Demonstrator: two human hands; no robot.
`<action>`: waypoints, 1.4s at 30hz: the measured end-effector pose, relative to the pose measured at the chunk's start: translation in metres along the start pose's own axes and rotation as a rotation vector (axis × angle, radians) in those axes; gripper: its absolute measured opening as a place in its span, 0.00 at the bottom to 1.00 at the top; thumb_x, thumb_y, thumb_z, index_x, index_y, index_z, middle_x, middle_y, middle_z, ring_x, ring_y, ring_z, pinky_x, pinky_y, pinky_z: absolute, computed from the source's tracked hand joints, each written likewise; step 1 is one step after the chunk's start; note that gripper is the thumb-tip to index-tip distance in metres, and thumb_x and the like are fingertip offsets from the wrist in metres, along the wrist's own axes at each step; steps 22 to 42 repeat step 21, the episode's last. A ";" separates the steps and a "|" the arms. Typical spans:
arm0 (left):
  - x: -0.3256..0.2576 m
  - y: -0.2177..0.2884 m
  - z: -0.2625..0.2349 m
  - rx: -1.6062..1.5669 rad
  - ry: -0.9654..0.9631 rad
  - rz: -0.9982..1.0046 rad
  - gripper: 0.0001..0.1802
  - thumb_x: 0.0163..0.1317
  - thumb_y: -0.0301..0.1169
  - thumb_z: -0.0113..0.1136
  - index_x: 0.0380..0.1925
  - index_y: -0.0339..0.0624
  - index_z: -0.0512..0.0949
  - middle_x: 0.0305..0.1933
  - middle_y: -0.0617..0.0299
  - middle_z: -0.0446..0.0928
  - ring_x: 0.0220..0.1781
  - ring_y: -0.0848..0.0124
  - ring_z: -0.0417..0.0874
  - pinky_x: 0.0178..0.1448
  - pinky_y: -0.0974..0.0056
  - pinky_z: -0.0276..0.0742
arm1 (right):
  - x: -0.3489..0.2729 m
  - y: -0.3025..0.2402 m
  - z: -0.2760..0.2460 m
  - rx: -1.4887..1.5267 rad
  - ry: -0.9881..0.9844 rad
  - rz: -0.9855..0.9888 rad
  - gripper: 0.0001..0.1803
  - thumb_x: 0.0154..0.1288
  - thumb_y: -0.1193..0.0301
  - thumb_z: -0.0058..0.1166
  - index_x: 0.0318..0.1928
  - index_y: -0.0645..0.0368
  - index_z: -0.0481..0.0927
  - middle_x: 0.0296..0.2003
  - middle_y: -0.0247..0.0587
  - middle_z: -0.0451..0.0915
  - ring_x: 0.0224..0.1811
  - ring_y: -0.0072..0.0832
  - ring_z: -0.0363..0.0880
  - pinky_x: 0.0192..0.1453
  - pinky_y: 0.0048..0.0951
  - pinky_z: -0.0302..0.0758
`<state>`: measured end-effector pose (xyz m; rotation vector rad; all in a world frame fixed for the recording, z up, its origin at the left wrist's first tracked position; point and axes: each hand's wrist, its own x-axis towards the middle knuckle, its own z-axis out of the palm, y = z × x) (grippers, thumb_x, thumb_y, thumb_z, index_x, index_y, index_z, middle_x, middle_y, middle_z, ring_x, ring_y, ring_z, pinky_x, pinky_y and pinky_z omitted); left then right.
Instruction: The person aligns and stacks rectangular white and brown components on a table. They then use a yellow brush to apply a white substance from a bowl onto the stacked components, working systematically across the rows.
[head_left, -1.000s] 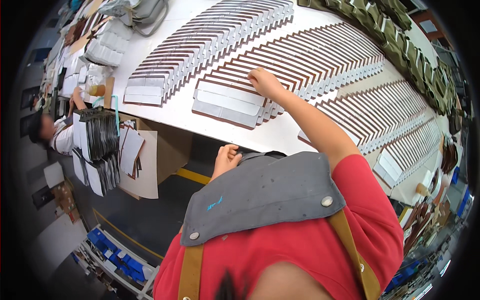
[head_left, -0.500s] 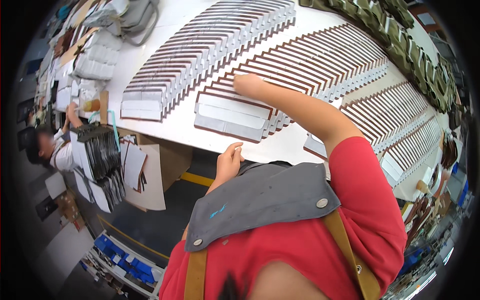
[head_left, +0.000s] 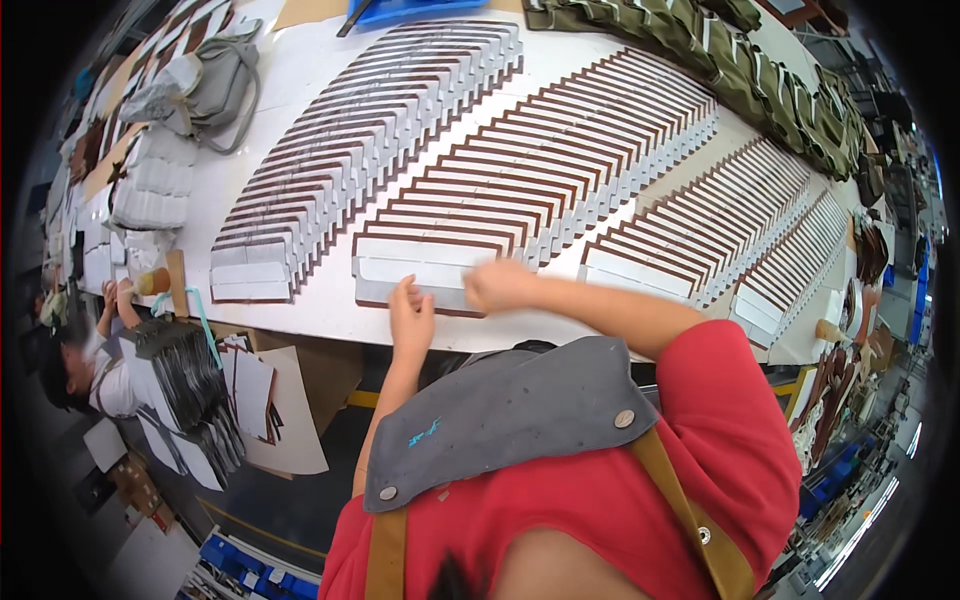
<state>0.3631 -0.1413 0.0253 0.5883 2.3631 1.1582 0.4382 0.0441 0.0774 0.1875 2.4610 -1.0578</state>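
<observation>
My left hand [head_left: 408, 318] is at the near edge of the front piece in the second row, its fingers half bent, somewhat apart and holding nothing I can see. Close to it, my right hand [head_left: 497, 286] hovers over or touches the right part of the same piece. Its fingers are closed and slightly blurred; what they hold, if anything, is hidden. That front piece is a flat pale panel [head_left: 425, 270] with dark brown edging. Behind it lies a long row of overlapping brown-edged panels [head_left: 530, 170], fanned out like steps.
Similar panel rows lie at the left [head_left: 330, 170] and right [head_left: 710, 220] of the white table [head_left: 335, 318]. Olive fabric pieces [head_left: 720, 60] line the far right. A grey bag [head_left: 225, 85] and blue tray [head_left: 415, 10] are at the back. A co-worker [head_left: 85, 370] works at the left.
My right hand has come back from the row's surface to its near end. My left hand has risen from beside my apron to the front panel. The view has shifted.
</observation>
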 end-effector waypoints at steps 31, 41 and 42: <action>0.024 0.052 0.071 0.210 -0.023 0.018 0.36 0.54 0.30 0.55 0.62 0.37 0.51 0.66 0.37 0.43 0.68 0.44 0.43 0.67 0.48 0.44 | 0.037 0.225 -0.156 -0.111 0.580 0.271 0.08 0.47 0.75 0.56 0.31 0.62 0.75 0.34 0.48 0.76 0.38 0.38 0.75 0.42 0.33 0.71; 0.024 0.052 0.071 0.210 -0.023 0.018 0.36 0.54 0.30 0.55 0.62 0.37 0.51 0.66 0.37 0.43 0.68 0.44 0.43 0.67 0.48 0.44 | 0.037 0.225 -0.156 -0.111 0.580 0.271 0.08 0.47 0.75 0.56 0.31 0.62 0.75 0.34 0.48 0.76 0.38 0.38 0.75 0.42 0.33 0.71; 0.024 0.052 0.071 0.210 -0.023 0.018 0.36 0.54 0.30 0.55 0.62 0.37 0.51 0.66 0.37 0.43 0.68 0.44 0.43 0.67 0.48 0.44 | 0.037 0.225 -0.156 -0.111 0.580 0.271 0.08 0.47 0.75 0.56 0.31 0.62 0.75 0.34 0.48 0.76 0.38 0.38 0.75 0.42 0.33 0.71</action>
